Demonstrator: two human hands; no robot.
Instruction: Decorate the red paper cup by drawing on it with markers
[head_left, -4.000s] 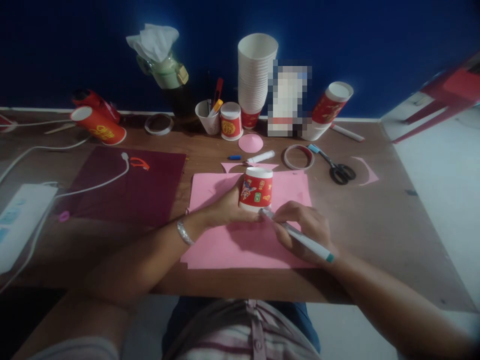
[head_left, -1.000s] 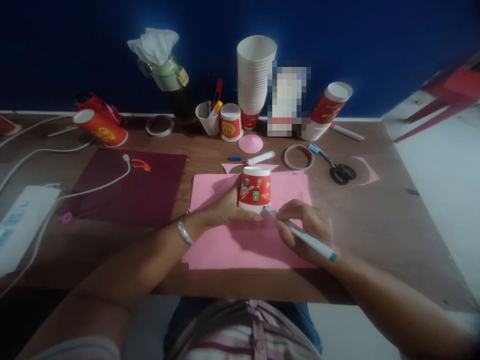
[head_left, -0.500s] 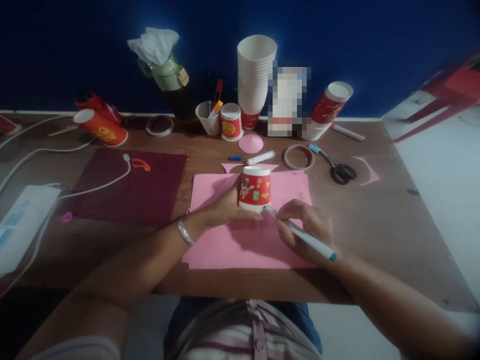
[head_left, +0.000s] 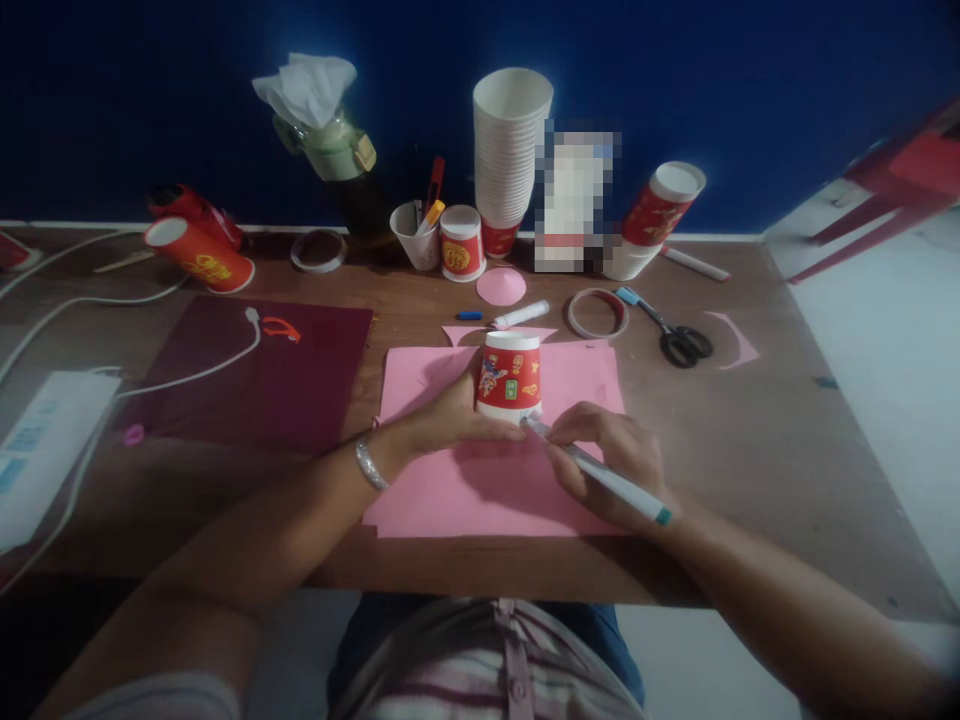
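My left hand [head_left: 457, 415] is closed round the left side of a red and white paper cup [head_left: 511, 375], which stands upside down above pink paper sheets [head_left: 480, 490]. Its thumb lies along the cup's lower white band; the fingers behind the cup are hidden. In my right hand [head_left: 611, 455] is a slim white marker [head_left: 619, 485] with a teal end, its tip at the cup's lower rim. Just beyond the cup are a white marker [head_left: 523, 314], its blue cap [head_left: 469, 316] and a pink paper cone [head_left: 502, 287].
Along the wall stand a tall cup stack [head_left: 513, 140], a bottle with tissues [head_left: 337, 150] and a cup of pens [head_left: 415, 235]. Tape [head_left: 598, 335] and scissors [head_left: 679, 342] lie at the right. A white cable [head_left: 187, 378] crosses a maroon sheet [head_left: 300, 410] at the left.
My right hand and the marker have shifted very slightly left, the tip staying at the cup's lower rim. My left hand and the cup look almost still.
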